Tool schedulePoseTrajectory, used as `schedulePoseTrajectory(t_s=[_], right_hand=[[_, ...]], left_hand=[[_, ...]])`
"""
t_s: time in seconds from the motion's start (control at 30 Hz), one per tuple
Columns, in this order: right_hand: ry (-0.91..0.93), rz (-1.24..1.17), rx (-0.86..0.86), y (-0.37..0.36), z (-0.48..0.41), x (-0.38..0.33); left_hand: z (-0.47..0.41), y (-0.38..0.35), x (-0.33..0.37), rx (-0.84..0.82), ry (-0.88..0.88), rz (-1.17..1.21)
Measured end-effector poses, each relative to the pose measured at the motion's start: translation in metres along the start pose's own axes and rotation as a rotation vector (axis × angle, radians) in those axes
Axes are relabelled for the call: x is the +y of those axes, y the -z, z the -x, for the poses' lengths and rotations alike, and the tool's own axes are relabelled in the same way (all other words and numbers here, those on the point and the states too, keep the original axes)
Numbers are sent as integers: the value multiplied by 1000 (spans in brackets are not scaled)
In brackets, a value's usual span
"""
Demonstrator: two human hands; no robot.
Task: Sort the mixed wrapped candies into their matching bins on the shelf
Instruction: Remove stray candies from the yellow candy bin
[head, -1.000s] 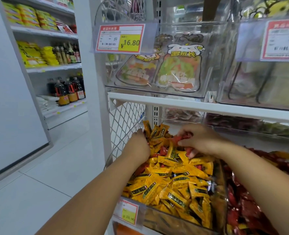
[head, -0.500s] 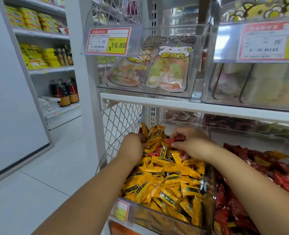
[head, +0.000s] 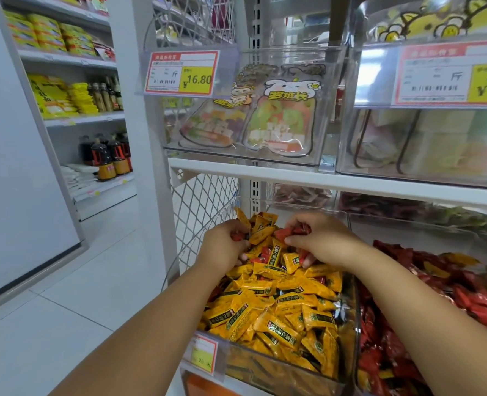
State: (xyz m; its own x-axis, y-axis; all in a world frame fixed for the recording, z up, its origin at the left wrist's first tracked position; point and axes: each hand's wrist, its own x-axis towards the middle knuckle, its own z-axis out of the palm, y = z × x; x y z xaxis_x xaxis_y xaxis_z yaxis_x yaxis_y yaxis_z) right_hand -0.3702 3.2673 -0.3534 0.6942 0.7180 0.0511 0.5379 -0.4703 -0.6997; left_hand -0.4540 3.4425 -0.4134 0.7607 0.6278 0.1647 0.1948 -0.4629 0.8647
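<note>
Both grips worked at the back of the left bin (head: 265, 365), a clear container on the lower shelf level.

1. Left grip (head: 225, 245): fingers were curled, pinching a red candy (head: 238, 236) at the bin's rear left corner, close to the mesh panel (head: 205, 195). The lower fingertips touched the pile.
2. Right grip (head: 322, 242): thumb and fingers were curled round several red candies (head: 292, 232), held just above the pile. The lower fingers reached into the wrappers beneath.

The left bin was filled mostly with yellow candies (head: 279, 304). A few red wrappers showed between them near the grips. A price tag (head: 205, 351) hung on the bin's front wall.

The right bin (head: 356, 310) stood just beside it, touching wall to wall. It held a red pile (head: 465, 295) with a few yellow wrappers mixed in on top.

Above, the white shelf (head: 350, 181) carried an upper bin (head: 330, 110) containing two gummy bags (head: 279, 127), with a tag (head: 180, 72) reading 16.80 on its front.
</note>
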Motion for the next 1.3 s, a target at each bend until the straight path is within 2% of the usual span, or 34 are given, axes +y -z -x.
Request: schedulePoseTrajectory(t_s=[0.17, 0.23, 0.33, 0.47, 0.57, 0.7, 0.83, 0.93, 1.07, 1.2, 1.3], right_hand=[[26, -80, 31, 3, 0, 1], [38, -153, 47, 6, 3, 0], [44, -257, -24, 10, 12, -3], [44, -245, -10, 25, 30, -1], [19, -139, 88, 51, 49, 8], [-104, -2, 160, 89, 73, 34], [-254, 63, 62, 115, 91, 55], [-272, 182, -24, 131, 102, 57], [-164, 460, -21, 136, 98, 48], [70, 379, 31, 102, 86, 22], [202, 382, -8, 60, 75, 4]], left_hand=[[12, 8, 8, 21, -93, 49], [20, 16, 8, -27, -131, 66], [31, 28, 12, -119, -139, 112], [43, 26, 36, -194, -176, 166], [55, 5, 64, -263, -247, 186], [70, -41, 101, -309, -385, 75], [77, -81, 119, -408, -423, -45], [76, -79, 123, -412, -401, -60], [74, -47, 107, -359, -385, -65], [80, 2, 70, -261, -416, -180], [87, 38, 39, -167, -444, -325]])
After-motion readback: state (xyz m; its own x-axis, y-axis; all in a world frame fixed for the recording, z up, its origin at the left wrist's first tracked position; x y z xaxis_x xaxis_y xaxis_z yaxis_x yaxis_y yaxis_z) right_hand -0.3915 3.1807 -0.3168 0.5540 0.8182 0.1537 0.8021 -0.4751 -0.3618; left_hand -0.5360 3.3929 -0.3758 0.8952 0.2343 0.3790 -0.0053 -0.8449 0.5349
